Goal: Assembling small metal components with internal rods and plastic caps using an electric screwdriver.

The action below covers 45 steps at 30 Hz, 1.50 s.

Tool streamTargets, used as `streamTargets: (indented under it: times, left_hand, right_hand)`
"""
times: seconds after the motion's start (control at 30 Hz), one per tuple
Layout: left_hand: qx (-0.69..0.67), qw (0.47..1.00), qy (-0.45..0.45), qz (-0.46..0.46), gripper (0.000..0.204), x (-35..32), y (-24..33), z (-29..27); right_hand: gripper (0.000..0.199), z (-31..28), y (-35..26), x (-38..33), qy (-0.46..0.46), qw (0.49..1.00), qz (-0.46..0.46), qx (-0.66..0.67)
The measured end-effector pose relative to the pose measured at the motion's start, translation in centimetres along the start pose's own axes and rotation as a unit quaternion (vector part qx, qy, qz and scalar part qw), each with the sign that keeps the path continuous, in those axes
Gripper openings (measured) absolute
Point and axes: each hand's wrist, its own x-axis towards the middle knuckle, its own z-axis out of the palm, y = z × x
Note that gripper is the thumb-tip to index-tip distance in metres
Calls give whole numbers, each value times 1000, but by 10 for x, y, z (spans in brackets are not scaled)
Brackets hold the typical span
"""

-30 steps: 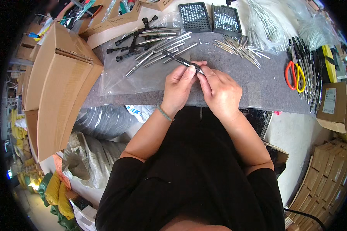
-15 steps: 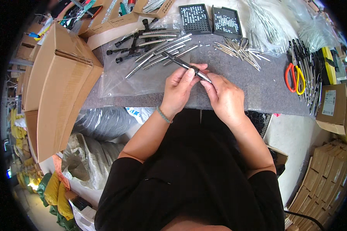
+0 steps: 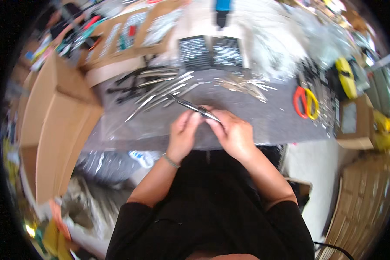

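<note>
Both hands are over the near part of the grey work surface, closed round one slim silver rod with a black collar. My left hand, a beaded bracelet at its wrist, pinches the rod near the collar. My right hand grips its near right end, so part of it is hidden. The rod slants up to the left, its far tip close to a pile of silver rods. Black parts with long stems lie beside that pile. The picture is blurred by motion.
A tall cardboard box stands at the left. Beyond the rods are black trays of small metal pieces and a heap of short thin rods. Scissors with red and yellow handles lie right, beside a small carton.
The whole view has shifted, with the bench lower in the picture and more of its far side showing, including a blue and black object. Both hands keep hold of the rod.
</note>
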Motion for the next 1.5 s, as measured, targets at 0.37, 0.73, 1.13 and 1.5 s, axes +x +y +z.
streamTargets:
  times: [0.37, 0.73, 1.13, 1.5]
  left_hand:
    - [199, 957, -140, 155, 15, -10, 13, 1]
    - [360, 904, 24, 231, 14, -4, 57, -41]
    - [775, 625, -34, 88, 18, 110, 84, -146]
    - [635, 756, -74, 137, 16, 90, 72, -137]
  right_hand:
    - [26, -185, 230, -2, 320, 856, 156, -376]
    - [35, -237, 313, -1, 174, 847, 183, -467]
    - [37, -64, 94, 53, 115, 935, -198, -272]
    - [19, 54, 0, 124, 35, 971, -235, -41]
